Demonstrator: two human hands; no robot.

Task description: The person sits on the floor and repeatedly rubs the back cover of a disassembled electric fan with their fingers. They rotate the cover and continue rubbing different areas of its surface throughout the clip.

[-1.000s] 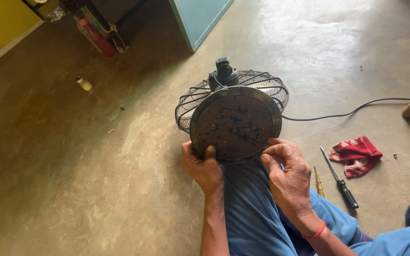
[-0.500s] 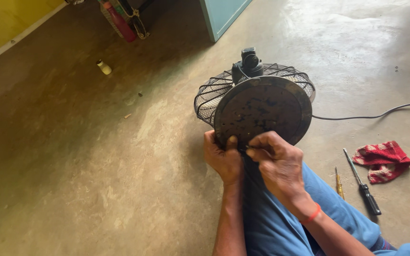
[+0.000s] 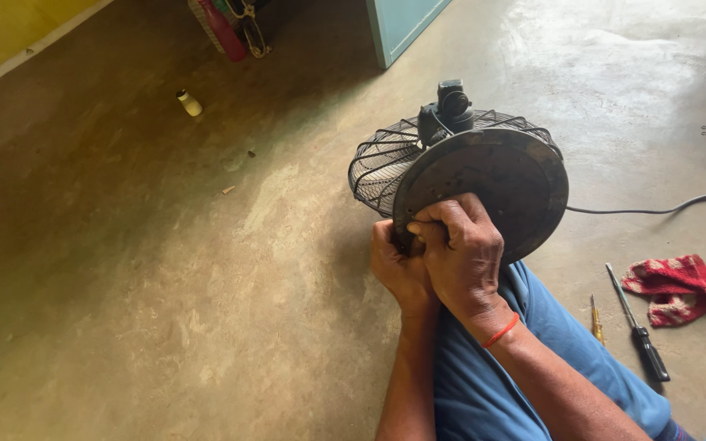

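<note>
Here, line by line:

Fan base: a round, dark, rusty disc (image 3: 500, 184) stands on edge over the person's lap, tilted, its flat underside turned toward the camera.

Fan cage: a black wire guard (image 3: 386, 159) lies behind the disc, on the concrete floor (image 3: 165, 286), with the black motor housing (image 3: 447, 110) showing above the disc's upper rim.

Left hand: the left hand (image 3: 398, 265) is closed around the lower left rim of the disc, fingers curled behind the edge.

Right hand: the right hand (image 3: 463, 249) is closed too, knuckles up, pressed against the disc's lower face just beside the left hand; the two hands touch. Whether it pinches a small part there I cannot tell, since the fingertips are hidden.

Wrist: a thin orange band (image 3: 502, 331) circles the right wrist.

Legs: blue trousers (image 3: 484, 384) run under both forearms, and the disc's bottom edge rests against them.

Cord: a black cable (image 3: 655, 208) leads from behind the disc toward the right edge of the view.

Tools: a black-handled screwdriver (image 3: 639, 331) and a smaller yellow-handled screwdriver (image 3: 596, 320) lie on the floor to the right of the leg, near each other.

Rag: a red and white cloth (image 3: 676, 286) lies crumpled just beside the black-handled screwdriver.

Far floor: a small pale bottle (image 3: 189, 103) stands well apart at upper left.
</note>
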